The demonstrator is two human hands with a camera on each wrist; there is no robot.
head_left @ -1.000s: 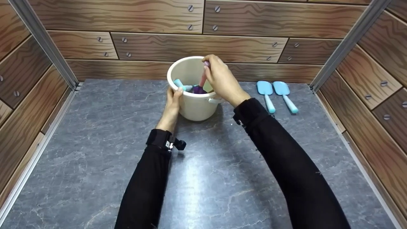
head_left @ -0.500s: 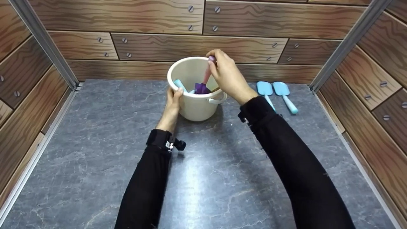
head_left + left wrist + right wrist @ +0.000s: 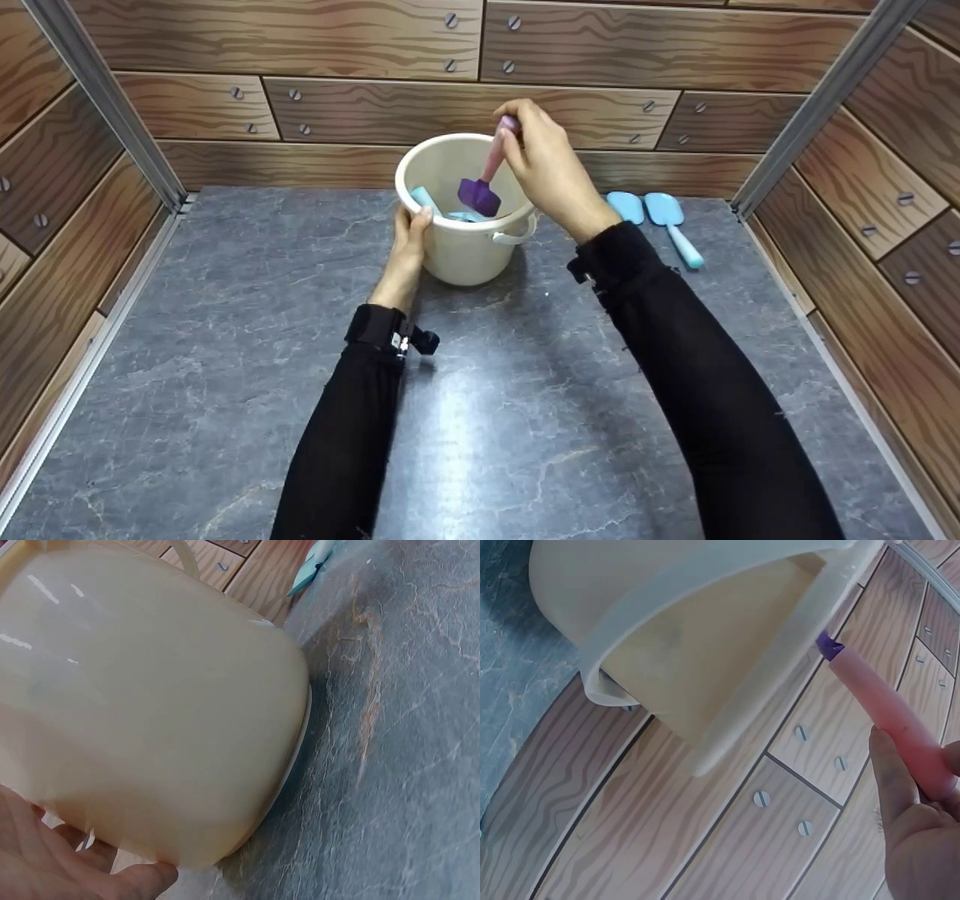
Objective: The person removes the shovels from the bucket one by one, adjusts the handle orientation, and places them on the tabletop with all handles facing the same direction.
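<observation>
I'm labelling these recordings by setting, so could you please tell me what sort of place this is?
Probably an enclosed work booth: wood-grain panels stand on three sides of a grey marble-patterned surface, with metal posts at the far corners.

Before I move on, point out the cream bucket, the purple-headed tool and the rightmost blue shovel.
Cream bucket [image 3: 469, 255]: head view, on its front outer wall.
Purple-headed tool [image 3: 493, 160]: head view, on its pink handle.
Rightmost blue shovel [image 3: 665, 211]: head view, on its blade.
</observation>
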